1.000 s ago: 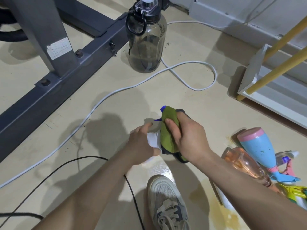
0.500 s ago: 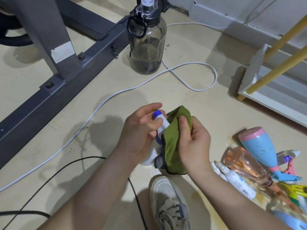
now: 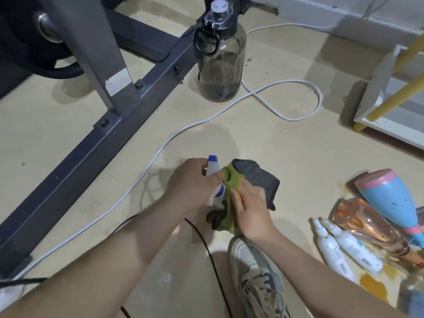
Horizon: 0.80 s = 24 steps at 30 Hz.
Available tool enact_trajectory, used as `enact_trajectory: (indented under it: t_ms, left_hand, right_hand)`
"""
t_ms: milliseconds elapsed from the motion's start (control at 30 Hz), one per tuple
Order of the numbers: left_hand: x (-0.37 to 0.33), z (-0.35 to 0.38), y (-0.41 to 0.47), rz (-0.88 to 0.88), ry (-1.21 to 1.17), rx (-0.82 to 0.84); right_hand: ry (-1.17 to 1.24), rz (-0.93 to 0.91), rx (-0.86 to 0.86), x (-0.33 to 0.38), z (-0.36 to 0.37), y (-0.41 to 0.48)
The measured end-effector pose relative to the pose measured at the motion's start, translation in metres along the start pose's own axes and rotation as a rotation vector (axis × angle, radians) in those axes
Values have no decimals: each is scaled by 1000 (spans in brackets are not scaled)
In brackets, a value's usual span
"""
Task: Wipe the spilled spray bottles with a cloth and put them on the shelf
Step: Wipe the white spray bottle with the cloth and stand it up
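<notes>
**Bottle** [image 3: 212,172]: white body, blue cap and blue band. It was just beyond the shoe [image 3: 254,271] and off the floor. You held it in your left hand [image 3: 190,187], fingers curled round the upper body under the cap. The cap pointed away from the shoe.

**Cloth** [image 3: 230,183]: green on one face, grey on the other, soft and bunched. It was beyond the shoe, touching the bottle's right side. Your right hand [image 3: 250,207] pinched it, thumb on the green face, and pressed it against the bottle's lower part.

**Other bottles** [image 3: 344,246]: these lay on their sides to the right of the shoe, in and beside an orange spill [image 3: 374,283]. Two slim white ones were nearest the shoe, with a pink one and a blue one past them. By the look of them, none had been wiped.

**Shelf** [image 3: 390,125]: white with yellow legs, far right of the shoe and beyond it, well apart from your hands. The part in view held no bottle.

**Handling**
- The bottle was probably light, with stiff plastic walls, so it should take firm rubbing without harm.
- Any spill film would make it slippery.
- You would do best to grip it round the body, not by the spray head, which could turn or pump.
- The cloth would give your wiping hand the surer purchase.
</notes>
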<state>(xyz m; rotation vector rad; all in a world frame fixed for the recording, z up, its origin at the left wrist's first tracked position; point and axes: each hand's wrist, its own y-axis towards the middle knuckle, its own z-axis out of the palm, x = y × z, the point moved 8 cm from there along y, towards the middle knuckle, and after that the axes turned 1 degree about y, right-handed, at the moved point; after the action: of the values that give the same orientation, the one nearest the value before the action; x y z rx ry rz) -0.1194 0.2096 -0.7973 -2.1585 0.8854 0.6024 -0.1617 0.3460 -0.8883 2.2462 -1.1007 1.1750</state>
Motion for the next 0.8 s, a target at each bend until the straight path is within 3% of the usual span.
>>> enact_trajectory:
  t_ms: [100, 200, 300, 367, 467, 600, 700, 800]
  left_hand:
    - [24, -28, 4, -81, 80, -87]
    - [57, -40, 4, -213, -13, -83]
    - [69, -27, 3, -263, -154, -85]
    - [71, -16, 0, -262, -227, -126]
    - [80, -9, -3, -324, -354, -180]
    - [80, -5, 4, -448, -611, -217]
    - [54, 0, 8, -398, -733, -99]
    - [35, 4, 9, -304, -573, 152]
  right_hand:
    - [-27, 192, 32, -37, 12, 2]
    - [104, 356, -65, -53, -1, 3]
    - [207, 233, -62, 3, 11, 2]
    - [-2, 80, 29, 43, 29, -9]
    - [-296, -102, -3, 36, 26, -6]
    - [-191, 96, 26, 4, 18, 21]
    - [-168, 163, 34, -5, 17, 34]
    - [-75, 125, -12, -12, 4, 43]
